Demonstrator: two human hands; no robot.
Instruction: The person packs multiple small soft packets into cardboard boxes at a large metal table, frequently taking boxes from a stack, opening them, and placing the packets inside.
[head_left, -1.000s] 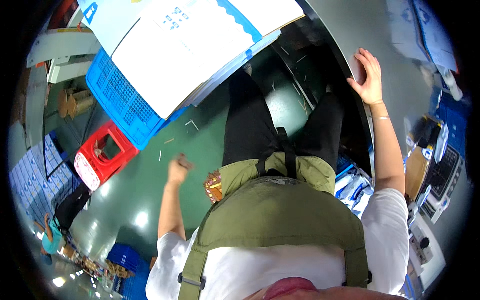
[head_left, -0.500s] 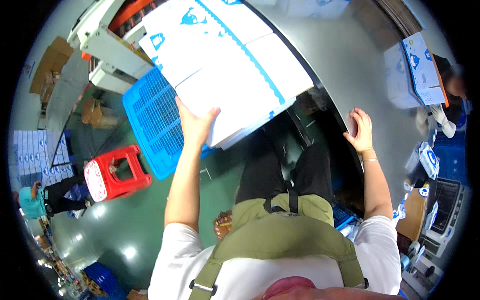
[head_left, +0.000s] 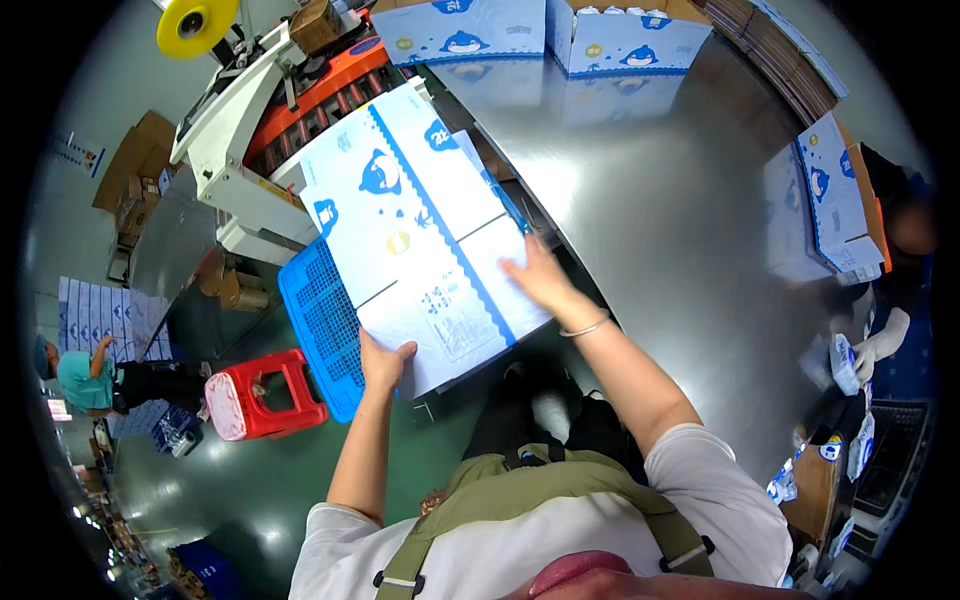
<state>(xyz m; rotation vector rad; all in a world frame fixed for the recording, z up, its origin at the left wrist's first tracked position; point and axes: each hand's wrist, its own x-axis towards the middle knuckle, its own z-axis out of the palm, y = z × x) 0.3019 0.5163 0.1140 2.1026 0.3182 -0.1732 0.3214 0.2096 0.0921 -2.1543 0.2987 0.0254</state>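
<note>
A stack of flattened white cardboard cartons [head_left: 420, 300] with blue whale pictures and a wavy blue stripe lies tilted before me, over a blue plastic crate [head_left: 322, 310]. My left hand [head_left: 385, 360] grips the near left edge, its thumb on top and its other fingers partly hidden at the side. At the right edge, my right hand [head_left: 540, 272] is closed round the top carton, slightly blurred, thumb lying on the printed face. How many cartons each hand holds cannot be seen.
A steel table [head_left: 650, 230] spans the right, with an open printed carton [head_left: 635, 42] at its far end. A co-worker is beside another carton [head_left: 830, 190]. A roller conveyor machine [head_left: 320, 110] stands far left. Left of me is a red stool [head_left: 265, 395].
My right hand has swung left from the table edge onto the cartons' right edge. My left hand keeps its hold. The view has shifted, showing more of the machine and far table.
</note>
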